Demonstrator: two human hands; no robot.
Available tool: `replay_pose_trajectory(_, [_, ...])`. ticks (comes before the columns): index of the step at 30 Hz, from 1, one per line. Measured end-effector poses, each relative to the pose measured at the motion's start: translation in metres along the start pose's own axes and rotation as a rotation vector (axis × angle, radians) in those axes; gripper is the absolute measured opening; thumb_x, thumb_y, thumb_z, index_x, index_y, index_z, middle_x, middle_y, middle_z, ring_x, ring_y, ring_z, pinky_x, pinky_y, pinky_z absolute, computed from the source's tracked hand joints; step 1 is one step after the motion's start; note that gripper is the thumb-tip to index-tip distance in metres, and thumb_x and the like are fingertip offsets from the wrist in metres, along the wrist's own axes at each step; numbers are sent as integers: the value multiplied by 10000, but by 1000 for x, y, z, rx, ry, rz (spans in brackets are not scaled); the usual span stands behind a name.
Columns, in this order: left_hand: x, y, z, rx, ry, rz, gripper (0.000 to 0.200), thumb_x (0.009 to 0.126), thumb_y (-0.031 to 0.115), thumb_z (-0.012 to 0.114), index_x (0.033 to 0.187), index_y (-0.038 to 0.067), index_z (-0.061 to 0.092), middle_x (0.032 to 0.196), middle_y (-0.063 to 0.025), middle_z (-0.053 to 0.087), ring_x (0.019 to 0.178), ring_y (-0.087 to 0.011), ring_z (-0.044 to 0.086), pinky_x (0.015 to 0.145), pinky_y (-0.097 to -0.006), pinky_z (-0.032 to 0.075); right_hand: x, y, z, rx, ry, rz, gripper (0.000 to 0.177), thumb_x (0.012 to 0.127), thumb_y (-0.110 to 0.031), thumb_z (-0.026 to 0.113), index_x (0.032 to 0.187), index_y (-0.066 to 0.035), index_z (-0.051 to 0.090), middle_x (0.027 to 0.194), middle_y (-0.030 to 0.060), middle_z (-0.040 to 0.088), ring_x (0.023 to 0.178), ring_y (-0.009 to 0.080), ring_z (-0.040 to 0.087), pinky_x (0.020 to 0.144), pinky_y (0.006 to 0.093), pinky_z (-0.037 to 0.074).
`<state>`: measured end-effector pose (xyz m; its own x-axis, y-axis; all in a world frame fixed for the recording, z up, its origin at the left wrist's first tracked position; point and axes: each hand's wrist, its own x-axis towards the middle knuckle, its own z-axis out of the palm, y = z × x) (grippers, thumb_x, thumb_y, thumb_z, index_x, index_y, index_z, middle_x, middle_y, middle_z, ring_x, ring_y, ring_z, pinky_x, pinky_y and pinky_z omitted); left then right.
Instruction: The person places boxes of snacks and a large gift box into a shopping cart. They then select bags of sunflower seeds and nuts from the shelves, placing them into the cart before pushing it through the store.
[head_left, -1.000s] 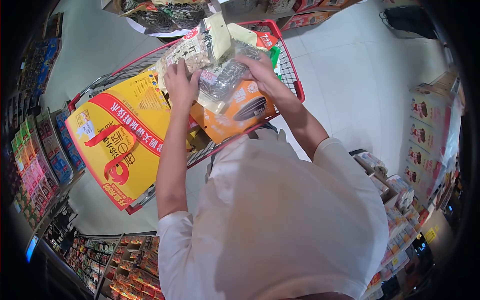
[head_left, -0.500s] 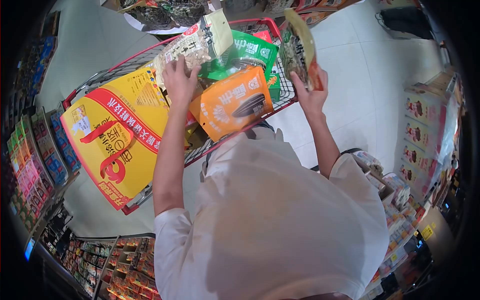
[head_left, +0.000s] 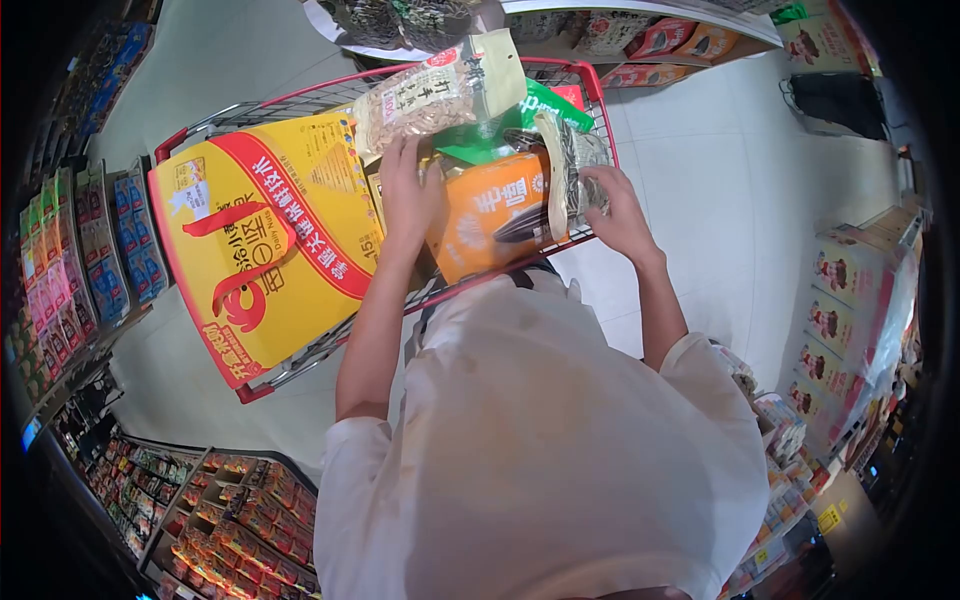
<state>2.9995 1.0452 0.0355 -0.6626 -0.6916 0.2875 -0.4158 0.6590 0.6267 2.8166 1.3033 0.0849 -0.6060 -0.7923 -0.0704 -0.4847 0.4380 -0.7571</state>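
Observation:
A shopping cart (head_left: 603, 110) with a red rim stands before me, filled with packaged snacks. My right hand (head_left: 622, 215) has its fingers bent against a clear-sided bag of seeds (head_left: 580, 165), which stands on edge at the cart's right end. This bag partly covers an orange sunflower seed bag (head_left: 490, 215) and a green bag (head_left: 480, 140). My left hand (head_left: 408, 195) rests beside the orange bag's left edge, fingers stretched out and thumb apart. Just above those fingers leans a clear bag of peanuts (head_left: 430, 95). A yellow nut gift box (head_left: 270, 220) with red ribbon handles fills the cart's left side.
Behind the cart is a display shelf (head_left: 640, 45) with more snack bags. Shelves of packets (head_left: 70, 290) line the left. On the right stands a printed carton display (head_left: 840, 320), and a dark bag-like object (head_left: 838, 105) lies farther back.
My right hand has brought the bag of seeds left and down from beyond the cart's right end onto the orange bag. The left hand has slid down off the peanut bag. The view has shifted.

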Motion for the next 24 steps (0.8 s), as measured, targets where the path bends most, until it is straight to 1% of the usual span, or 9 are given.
replay_pose_trajectory(1, [-11,5,-8,-26,0,-41,464,823,138,671,1258,31,549,1353,-244,473,1244,-393,457,1041,-432,375,4,-10,-2,73,33,-4,513,687,66,556,1191,-26,565,1193,155,539,1137,285,522,958,346,442])
replay_pose_trajectory(2, [-25,10,-17,-8,32,-49,405,840,98,645,1226,11,557,1291,-225,521,1169,-365,523,998,-406,410,8,-21,1,196,78,-9,361,738,30,591,1097,3,610,1063,161,598,994,281,612,876,341,487])
replay_pose_trajectory(5, [-72,11,-39,-134,77,-188,328,847,53,627,1165,-10,577,1159,-189,583,1056,-314,584,907,-360,464,6,-57,20,722,-218,180,255,837,73,540,1060,-5,638,998,57,622,924,140,612,837,259,491])
replay_pose_trajectory(6, [-90,12,-47,-112,136,-195,286,851,33,617,1131,-14,587,1099,-170,596,1002,-289,598,867,-341,477,0,-68,32,825,-333,82,235,855,58,556,1064,-9,637,977,48,630,894,132,618,821,254,496])
replay_pose_trajectory(9, [-137,13,-69,-92,216,-379,221,862,11,603,1081,-20,608,1024,-139,617,945,-237,618,823,-312,494,-5,-109,72,518,-741,-38,222,855,15,625,1075,-13,630,995,47,639,898,125,626,791,272,511])
replay_pose_trajectory(11, [-166,5,-78,-99,270,-554,200,872,10,597,1068,-23,616,1026,-130,621,941,-215,621,829,-305,495,-5,-115,114,633,-878,-125,265,825,-10,657,1088,-13,619,1038,80,636,960,184,625,831,323,509])
replay_pose_trajectory(14, [-218,-21,-90,-110,418,-769,217,893,23,590,1104,-21,610,1072,-116,613,957,-187,612,865,-303,499,-6,-87,185,338,-1011,-416,374,804,-93,669,1164,-56,577,1105,134,601,1047,280,592,892,348,496])
replay_pose_trajectory(18, [-271,-47,-127,-76,667,-1077,357,874,50,610,1217,-30,550,1185,-154,568,1000,-224,592,856,-324,506,-22,-83,235,167,-903,-548,477,741,-65,680,1205,-52,569,1125,156,599,1065,328,565,929,384,465])
replay_pose_trajectory(24, [-287,-94,-224,-92,953,-1184,638,871,117,642,1405,-18,320,1340,-201,436,1173,-260,491,982,-363,432,-43,-106,272,11,-932,-641,478,790,-152,678,1235,-50,537,1176,174,567,1019,349,585,885,404,478])
